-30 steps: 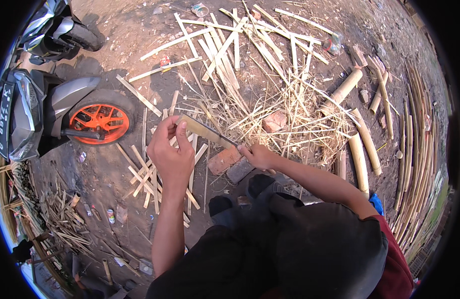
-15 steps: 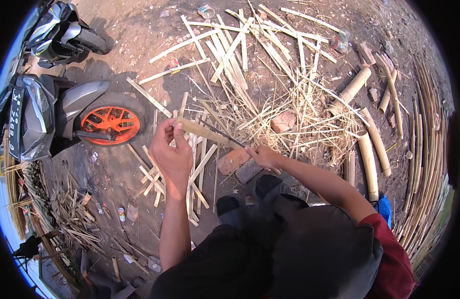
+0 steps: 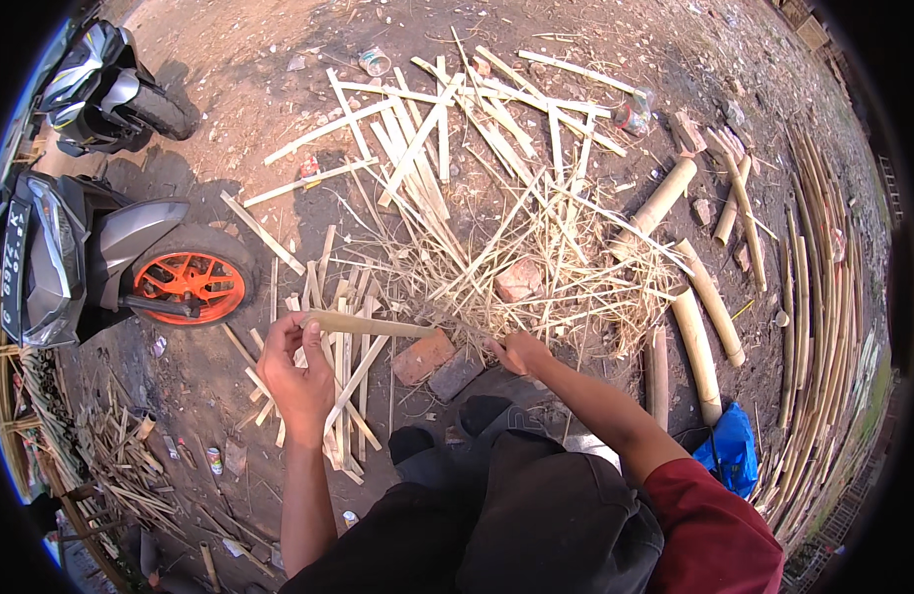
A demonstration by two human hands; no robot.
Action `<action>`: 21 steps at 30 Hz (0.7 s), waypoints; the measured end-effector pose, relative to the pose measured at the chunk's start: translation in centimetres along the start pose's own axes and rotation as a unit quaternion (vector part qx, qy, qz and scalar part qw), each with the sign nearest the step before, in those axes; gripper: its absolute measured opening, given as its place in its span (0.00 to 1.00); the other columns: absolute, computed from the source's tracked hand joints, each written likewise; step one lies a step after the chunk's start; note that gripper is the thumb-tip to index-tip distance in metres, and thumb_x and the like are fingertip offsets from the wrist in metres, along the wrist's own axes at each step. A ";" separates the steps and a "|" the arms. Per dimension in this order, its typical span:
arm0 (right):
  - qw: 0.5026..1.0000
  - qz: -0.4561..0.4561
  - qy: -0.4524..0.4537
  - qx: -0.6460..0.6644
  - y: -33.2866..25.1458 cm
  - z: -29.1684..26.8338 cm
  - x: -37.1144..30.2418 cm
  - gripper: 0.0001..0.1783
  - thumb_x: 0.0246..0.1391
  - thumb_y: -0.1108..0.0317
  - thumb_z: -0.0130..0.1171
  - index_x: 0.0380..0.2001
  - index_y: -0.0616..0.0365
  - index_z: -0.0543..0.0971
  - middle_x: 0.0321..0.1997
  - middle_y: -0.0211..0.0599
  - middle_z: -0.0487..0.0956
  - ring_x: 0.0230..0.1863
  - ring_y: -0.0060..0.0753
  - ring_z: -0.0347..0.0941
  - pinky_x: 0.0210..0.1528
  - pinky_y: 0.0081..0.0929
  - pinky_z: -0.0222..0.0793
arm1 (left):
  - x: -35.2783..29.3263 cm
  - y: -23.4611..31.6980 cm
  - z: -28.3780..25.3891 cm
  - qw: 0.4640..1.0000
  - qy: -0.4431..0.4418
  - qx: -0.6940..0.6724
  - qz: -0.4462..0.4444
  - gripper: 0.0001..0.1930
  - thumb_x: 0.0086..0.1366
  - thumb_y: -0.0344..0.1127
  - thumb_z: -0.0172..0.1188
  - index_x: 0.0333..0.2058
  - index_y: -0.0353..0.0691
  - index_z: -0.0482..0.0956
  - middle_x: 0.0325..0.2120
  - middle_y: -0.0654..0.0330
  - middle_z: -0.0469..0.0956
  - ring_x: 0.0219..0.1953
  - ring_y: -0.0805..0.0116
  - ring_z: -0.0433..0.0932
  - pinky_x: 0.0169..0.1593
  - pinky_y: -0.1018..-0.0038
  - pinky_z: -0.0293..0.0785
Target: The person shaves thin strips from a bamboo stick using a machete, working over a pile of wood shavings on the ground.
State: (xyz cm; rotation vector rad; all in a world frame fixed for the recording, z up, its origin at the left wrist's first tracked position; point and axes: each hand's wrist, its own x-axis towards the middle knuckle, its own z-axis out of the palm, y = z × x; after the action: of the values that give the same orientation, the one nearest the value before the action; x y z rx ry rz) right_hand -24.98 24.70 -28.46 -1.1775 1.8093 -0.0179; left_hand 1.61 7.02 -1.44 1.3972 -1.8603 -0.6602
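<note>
My left hand is closed around the near-left end of a flat bamboo piece, thumb on top, fingers beneath. The piece points right, its far end over a reddish brick. My right hand is closed, just right of a darker brick. It grips a knife, whose thin dark blade is hard to make out against the shavings. Beneath the left hand's bamboo lies a pile of split bamboo strips. The knife's handle is hidden in my fist.
Crossed bamboo strips and a heap of shavings lie ahead, with a brick piece among them. Thick bamboo lengths and long poles lie right, near a blue bag. Motorcycles stand left.
The knife has come away from the bamboo piece, my right hand now farther from its end. The whole view has shifted, so the ground things sit farther left.
</note>
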 end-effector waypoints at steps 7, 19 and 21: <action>0.973 -0.004 0.040 0.227 -5.6 -0.2 -4.5 0.43 0.71 0.36 0.39 0.25 0.70 0.76 0.23 0.56 0.76 0.29 0.54 0.76 0.37 0.46 0.70 | -3.4 1.3 -0.3 0.999 -0.007 -0.025 0.022 0.08 0.61 0.23 0.69 0.38 0.30 0.80 0.29 0.51 0.82 0.30 0.67 0.83 0.37 0.73 0.80; 0.852 -0.230 -0.089 0.462 -18.0 -10.3 -10.6 0.31 0.76 0.45 0.36 0.32 0.62 0.74 0.18 0.32 0.71 0.20 0.27 0.67 0.27 0.33 0.65 | -1.7 3.8 0.0 0.989 -0.086 0.018 0.119 0.10 0.57 0.19 0.69 0.38 0.30 0.83 0.31 0.47 0.84 0.33 0.55 0.86 0.38 0.70 0.80; 0.866 -0.191 -0.078 0.455 -18.2 -10.8 -11.1 0.32 0.76 0.45 0.37 0.30 0.62 0.74 0.18 0.32 0.71 0.19 0.28 0.67 0.26 0.34 0.65 | -2.2 4.2 0.4 0.988 -0.092 0.015 0.123 0.10 0.56 0.18 0.69 0.38 0.31 0.83 0.31 0.47 0.84 0.33 0.55 0.85 0.38 0.69 0.81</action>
State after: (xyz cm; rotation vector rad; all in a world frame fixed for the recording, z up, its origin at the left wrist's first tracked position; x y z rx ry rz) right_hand -18.74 18.04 -6.36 -0.7705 1.1378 -0.8857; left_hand -0.84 10.34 0.97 1.1303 -2.1525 -0.6555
